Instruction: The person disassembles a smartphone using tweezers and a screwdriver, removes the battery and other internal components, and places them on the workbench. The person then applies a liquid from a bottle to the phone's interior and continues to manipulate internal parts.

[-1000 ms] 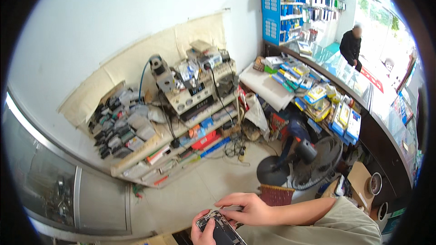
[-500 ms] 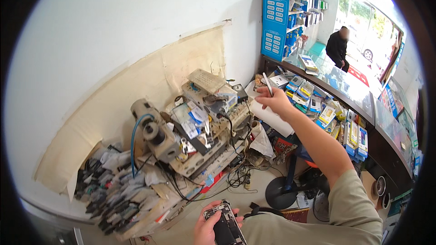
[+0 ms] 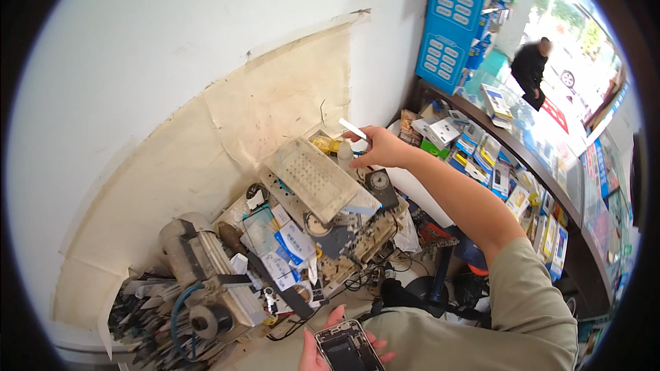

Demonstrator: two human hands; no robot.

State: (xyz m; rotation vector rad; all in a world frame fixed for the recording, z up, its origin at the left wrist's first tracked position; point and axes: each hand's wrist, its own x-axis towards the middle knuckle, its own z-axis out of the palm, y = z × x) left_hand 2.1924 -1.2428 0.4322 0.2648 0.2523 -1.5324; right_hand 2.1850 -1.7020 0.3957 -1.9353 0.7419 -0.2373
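Low in front of me, my left hand (image 3: 311, 353) cradles an opened smartphone (image 3: 346, 349), its inner parts facing up and its lower end cut off by the picture's edge. My right hand (image 3: 379, 148) is stretched out over the back of the workbench, fingers closed on a slim white pen-like stick (image 3: 353, 128). A small whitish bottle (image 3: 345, 154) stands by those fingertips; whether they touch it I cannot tell. Left of this hand lies a dusty perforated tray (image 3: 313, 175), and a black box with a dial (image 3: 379, 184) sits below it.
A grey machine with a blue hose (image 3: 189, 251) occupies the bench's left end. Papers and small parts (image 3: 292, 244) clutter the bench. Several boxed goods (image 3: 474, 151) are piled beside a glass counter (image 3: 543, 144). Beyond it is a person in black (image 3: 529, 72).
My view has turned, bringing the bench closer. My right hand with the white stick has moved left, from above the boxes to beside the bottle. My left hand still holds the smartphone.
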